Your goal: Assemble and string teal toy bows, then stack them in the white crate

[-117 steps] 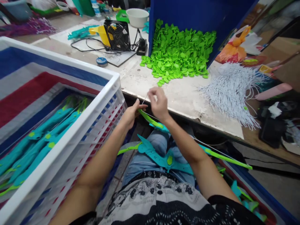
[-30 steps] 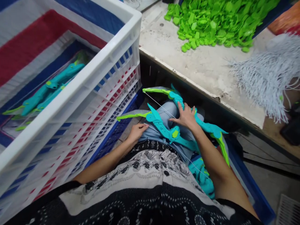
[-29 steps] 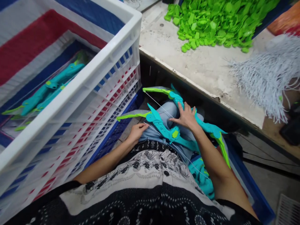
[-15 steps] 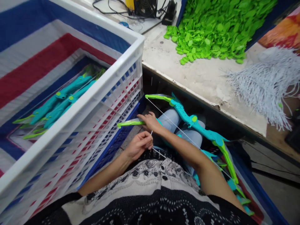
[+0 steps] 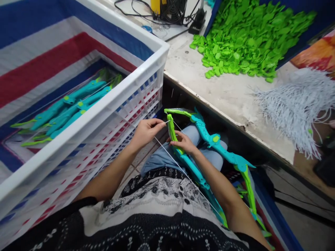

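My left hand (image 5: 145,131) pinches the end of a thin white string (image 5: 180,168) at the green tip of a teal toy bow (image 5: 192,170) lying along my lap. My right hand (image 5: 183,142) grips that bow's green limb just below the tip. A second teal and green bow (image 5: 217,141), strung, rests across my knees beyond it. Both hands are below the table's edge.
A white slatted crate (image 5: 104,108) at my left holds several finished bows (image 5: 70,108). On the worn table (image 5: 225,94) lie a heap of green plastic pieces (image 5: 243,38) and a bundle of pale strings (image 5: 295,104). A small fan (image 5: 172,10) stands at the back.
The bow on my lap has swung upright, its green tip now pointing at the table. My right hand moved onto that limb, and my left hand rose with the string end to the tip.
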Tool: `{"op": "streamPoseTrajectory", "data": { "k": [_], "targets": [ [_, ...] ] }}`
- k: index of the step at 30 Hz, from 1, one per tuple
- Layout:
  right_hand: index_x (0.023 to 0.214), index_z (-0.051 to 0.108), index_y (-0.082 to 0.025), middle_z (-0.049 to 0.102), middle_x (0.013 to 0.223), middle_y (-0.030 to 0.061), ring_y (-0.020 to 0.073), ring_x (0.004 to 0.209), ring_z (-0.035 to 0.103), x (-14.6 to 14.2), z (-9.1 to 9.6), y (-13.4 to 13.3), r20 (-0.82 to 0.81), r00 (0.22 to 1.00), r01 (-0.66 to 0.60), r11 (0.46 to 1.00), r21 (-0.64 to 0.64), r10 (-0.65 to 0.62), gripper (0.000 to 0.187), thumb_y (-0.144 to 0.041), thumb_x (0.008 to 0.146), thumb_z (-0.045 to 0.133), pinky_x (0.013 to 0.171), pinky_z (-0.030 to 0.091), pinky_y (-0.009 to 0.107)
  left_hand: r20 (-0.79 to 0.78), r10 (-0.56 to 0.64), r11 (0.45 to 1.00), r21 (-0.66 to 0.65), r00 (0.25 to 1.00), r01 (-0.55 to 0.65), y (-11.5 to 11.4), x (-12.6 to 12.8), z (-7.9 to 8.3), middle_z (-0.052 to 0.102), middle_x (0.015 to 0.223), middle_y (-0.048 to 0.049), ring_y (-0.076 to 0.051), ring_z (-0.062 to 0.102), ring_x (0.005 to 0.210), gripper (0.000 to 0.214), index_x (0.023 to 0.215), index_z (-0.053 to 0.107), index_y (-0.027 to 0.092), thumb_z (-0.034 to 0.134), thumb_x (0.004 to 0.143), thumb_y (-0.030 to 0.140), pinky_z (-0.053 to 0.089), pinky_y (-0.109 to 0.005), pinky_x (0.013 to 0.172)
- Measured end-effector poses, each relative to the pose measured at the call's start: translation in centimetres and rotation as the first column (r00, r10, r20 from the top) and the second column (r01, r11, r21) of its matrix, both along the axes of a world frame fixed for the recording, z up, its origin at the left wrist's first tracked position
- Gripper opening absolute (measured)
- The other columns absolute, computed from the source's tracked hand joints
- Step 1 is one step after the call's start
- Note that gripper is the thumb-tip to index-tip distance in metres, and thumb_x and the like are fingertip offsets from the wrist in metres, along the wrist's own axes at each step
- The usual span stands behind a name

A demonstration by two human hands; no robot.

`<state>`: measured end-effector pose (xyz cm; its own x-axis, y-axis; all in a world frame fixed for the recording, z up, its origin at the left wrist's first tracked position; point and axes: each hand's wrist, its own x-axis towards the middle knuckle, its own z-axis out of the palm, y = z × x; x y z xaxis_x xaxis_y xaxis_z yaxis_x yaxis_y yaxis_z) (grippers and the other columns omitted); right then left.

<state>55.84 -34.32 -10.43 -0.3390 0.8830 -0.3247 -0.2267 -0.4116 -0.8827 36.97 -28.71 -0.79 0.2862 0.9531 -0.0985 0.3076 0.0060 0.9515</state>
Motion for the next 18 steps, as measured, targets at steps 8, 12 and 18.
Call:
{"op": "streamPoseTrajectory", "data": {
  "k": [8, 12, 18],
  "targets": [
    [0.113, 0.052, -0.021, 0.068, 0.087, -0.0005, 0.0132, 0.078, 0.063, 0.1, 0.0, 0.1, 0.020, 1.000, -0.006, 1.000, 0.017, 0.005, 0.057, -0.030, 0.063, 0.077, 0.074, 0.049, 0.027, -0.039, -0.030, 0.998, 0.055, 0.999, 0.032, 0.9, 0.4, 0.1, 0.068, 0.070, -0.0009, -0.012, 0.057, 0.063, 0.020, 0.076, 0.071, 0.014, 0.061, 0.078, 0.031, 0.043, -0.022, 0.062],
    [0.115, 0.051, -0.021, 0.068, 0.087, -0.0006, 0.0134, 0.078, 0.063, 0.1, -0.2, 0.1, 0.026, 1.000, -0.007, 1.000, 0.016, 0.007, 0.059, -0.031, 0.064, 0.077, 0.074, 0.049, 0.027, -0.048, -0.015, 0.997, 0.069, 0.999, 0.018, 1.0, 0.7, 0.2, 0.067, 0.067, -0.0006, -0.012, 0.056, 0.063, 0.019, 0.074, 0.071, 0.014, 0.062, 0.076, 0.031, 0.041, -0.022, 0.060],
    [0.116, 0.051, -0.021, 0.068, 0.088, 0.0001, 0.0142, 0.080, 0.063, -0.1, -0.7, 0.0, 0.031, 1.000, -0.001, 0.999, 0.033, 0.000, 0.060, -0.033, 0.064, 0.077, 0.076, 0.049, 0.028, 0.021, -0.042, 0.998, 0.045, 0.999, 0.041, 1.1, 1.2, 0.1, 0.061, 0.061, 0.0007, -0.009, 0.051, 0.056, 0.019, 0.073, 0.066, 0.013, 0.062, 0.077, 0.031, 0.038, -0.020, 0.055]
  ]
}}
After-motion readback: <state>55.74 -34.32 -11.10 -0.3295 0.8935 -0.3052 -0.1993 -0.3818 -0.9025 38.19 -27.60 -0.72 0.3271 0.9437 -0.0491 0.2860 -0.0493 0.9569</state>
